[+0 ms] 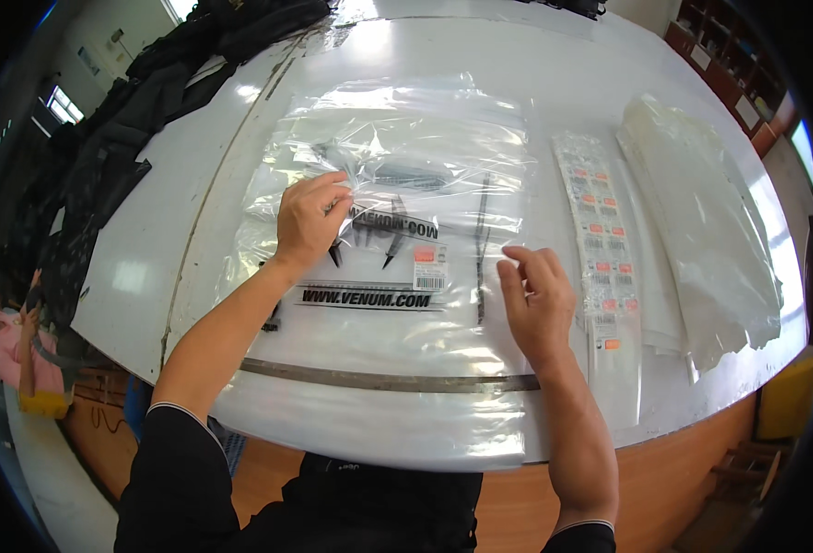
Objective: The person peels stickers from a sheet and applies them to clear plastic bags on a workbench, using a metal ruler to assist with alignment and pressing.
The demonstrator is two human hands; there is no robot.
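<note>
A stack of clear plastic bags (360,138) with black printing and an orange-and-white barcode sticker (429,267) lies in front of me. My left hand (314,217) is on the upper middle of it, thumb and fingers drawn together on the crinkled plastic. My right hand (535,295) is at the stack's right edge, beside the sticker, with fingers bent and a little apart, holding nothing I can make out. A long dark strip shows at the bags' right side, left of that hand.
A strip of barcode stickers (600,240) and a pile of translucent sheets (701,230) lie on the right of the white table (148,276). Black fabric items (194,55) line the back left. Another person (29,350) in pink is beyond the left edge.
</note>
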